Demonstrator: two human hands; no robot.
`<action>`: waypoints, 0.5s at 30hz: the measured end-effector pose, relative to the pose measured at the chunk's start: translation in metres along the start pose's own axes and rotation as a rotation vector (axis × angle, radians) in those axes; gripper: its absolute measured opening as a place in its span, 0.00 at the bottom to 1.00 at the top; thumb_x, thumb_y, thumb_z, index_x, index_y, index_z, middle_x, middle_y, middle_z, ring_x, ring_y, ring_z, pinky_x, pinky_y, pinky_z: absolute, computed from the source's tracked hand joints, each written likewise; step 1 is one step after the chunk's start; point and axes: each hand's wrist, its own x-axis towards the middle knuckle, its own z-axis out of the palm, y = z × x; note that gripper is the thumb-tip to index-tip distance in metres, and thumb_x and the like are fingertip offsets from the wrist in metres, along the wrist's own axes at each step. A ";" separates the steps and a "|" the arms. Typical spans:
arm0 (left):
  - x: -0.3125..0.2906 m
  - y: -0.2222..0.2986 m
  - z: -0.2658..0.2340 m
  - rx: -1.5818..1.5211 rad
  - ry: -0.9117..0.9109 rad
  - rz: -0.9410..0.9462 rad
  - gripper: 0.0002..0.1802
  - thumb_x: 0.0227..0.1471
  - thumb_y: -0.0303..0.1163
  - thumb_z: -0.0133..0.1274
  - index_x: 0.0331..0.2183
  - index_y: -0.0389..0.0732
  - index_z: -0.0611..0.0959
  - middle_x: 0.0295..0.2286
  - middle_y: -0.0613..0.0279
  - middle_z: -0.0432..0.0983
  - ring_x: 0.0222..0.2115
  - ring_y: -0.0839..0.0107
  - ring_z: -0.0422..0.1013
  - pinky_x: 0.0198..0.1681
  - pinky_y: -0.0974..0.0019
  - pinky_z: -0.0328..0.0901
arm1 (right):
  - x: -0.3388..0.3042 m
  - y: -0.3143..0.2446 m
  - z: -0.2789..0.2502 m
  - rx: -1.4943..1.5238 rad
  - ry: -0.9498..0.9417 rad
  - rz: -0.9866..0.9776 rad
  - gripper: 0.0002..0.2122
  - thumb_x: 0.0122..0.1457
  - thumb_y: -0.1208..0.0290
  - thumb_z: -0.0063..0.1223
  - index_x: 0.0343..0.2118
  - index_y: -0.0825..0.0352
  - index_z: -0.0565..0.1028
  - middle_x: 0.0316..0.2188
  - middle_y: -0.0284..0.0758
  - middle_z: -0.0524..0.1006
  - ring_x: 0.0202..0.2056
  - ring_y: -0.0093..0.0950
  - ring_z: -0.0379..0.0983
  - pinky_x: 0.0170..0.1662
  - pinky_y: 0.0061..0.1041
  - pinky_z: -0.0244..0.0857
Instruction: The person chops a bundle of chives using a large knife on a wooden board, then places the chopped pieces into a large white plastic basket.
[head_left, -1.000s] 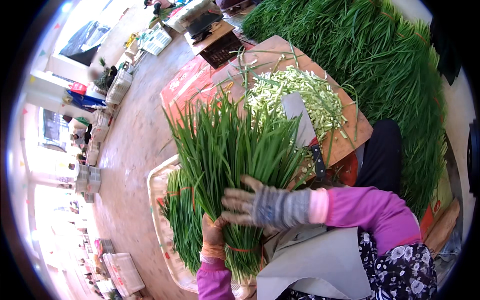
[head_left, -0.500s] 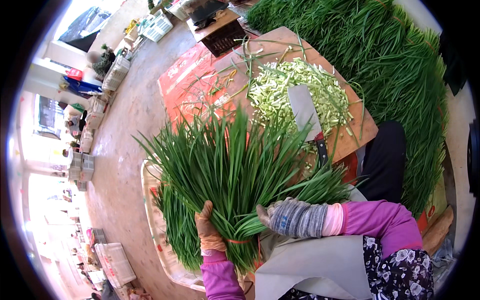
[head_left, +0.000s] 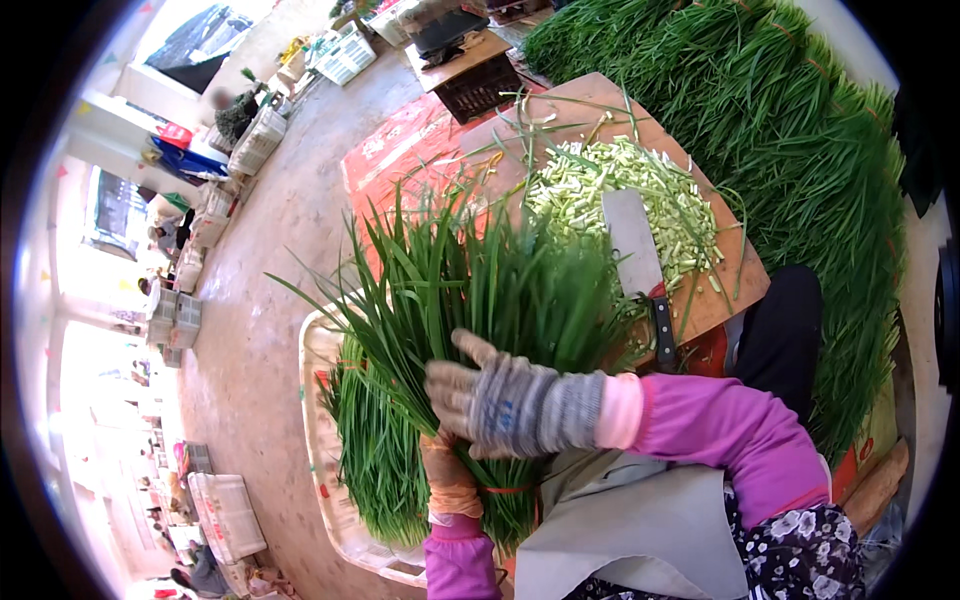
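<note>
My left hand (head_left: 450, 482), in a brownish glove, is closed round the lower part of a bundle of green garlic chives (head_left: 430, 280), its leaf tips pointing away from me. An orange-red band (head_left: 512, 490) ties the bundle near its base. Across the front of the leaves lies my right hand (head_left: 505, 402), in a grey knit glove, fingers stretched out and thumb apart. It partly covers my left hand's fingers. Beyond, a cleaver (head_left: 632, 240) with a black handle rests on a wooden board (head_left: 722, 302), among a heap of pale cut stem pieces (head_left: 580, 185).
A pale plastic tray (head_left: 320, 420) on my left holds more chives (head_left: 375, 470). A large pile of chives (head_left: 780, 160) fills the right side. Red sheeting (head_left: 390, 155) lies under the board. White crates (head_left: 228, 515) stand along the far left, with people in the distance.
My right hand has moved left and up across the leaves, its fingers now near my left hand. The leaves at the bundle's right have shifted and blur. The whole view has shifted slightly.
</note>
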 end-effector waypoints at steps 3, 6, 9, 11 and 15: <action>-0.004 0.001 0.015 0.285 -0.013 0.156 0.21 0.56 0.34 0.48 0.50 0.35 0.69 0.43 0.54 0.72 0.39 0.61 0.72 0.44 0.60 0.69 | -0.002 0.015 0.016 0.146 -0.234 0.180 0.36 0.48 0.43 0.50 0.52 0.70 0.64 0.50 0.44 0.68 0.52 0.40 0.63 0.50 0.44 0.57; 0.007 0.001 -0.007 0.177 0.015 0.096 0.21 0.55 0.35 0.50 0.47 0.34 0.72 0.40 0.54 0.75 0.36 0.61 0.74 0.42 0.59 0.70 | -0.021 0.009 0.017 0.158 -0.434 0.260 0.36 0.49 0.43 0.50 0.50 0.72 0.64 0.39 0.44 0.73 0.39 0.39 0.71 0.38 0.38 0.66; 0.010 0.002 -0.010 0.194 0.059 0.117 0.20 0.54 0.37 0.51 0.45 0.33 0.73 0.36 0.54 0.76 0.34 0.61 0.74 0.40 0.57 0.71 | -0.039 -0.013 0.021 0.180 -0.513 0.358 0.31 0.53 0.49 0.48 0.51 0.72 0.63 0.35 0.43 0.74 0.37 0.37 0.72 0.35 0.36 0.68; 0.004 0.006 0.003 0.229 0.063 0.088 0.19 0.54 0.36 0.51 0.44 0.33 0.74 0.35 0.55 0.76 0.32 0.61 0.75 0.38 0.59 0.72 | -0.058 -0.029 0.029 0.140 -0.397 0.389 0.28 0.54 0.53 0.47 0.51 0.72 0.63 0.33 0.42 0.74 0.35 0.36 0.73 0.32 0.36 0.69; 0.005 0.003 0.007 0.201 0.030 0.082 0.19 0.55 0.36 0.50 0.44 0.33 0.74 0.36 0.55 0.77 0.32 0.62 0.75 0.37 0.60 0.72 | -0.068 -0.040 0.022 0.069 -0.398 0.403 0.24 0.55 0.60 0.44 0.50 0.71 0.64 0.32 0.43 0.73 0.32 0.34 0.73 0.27 0.34 0.69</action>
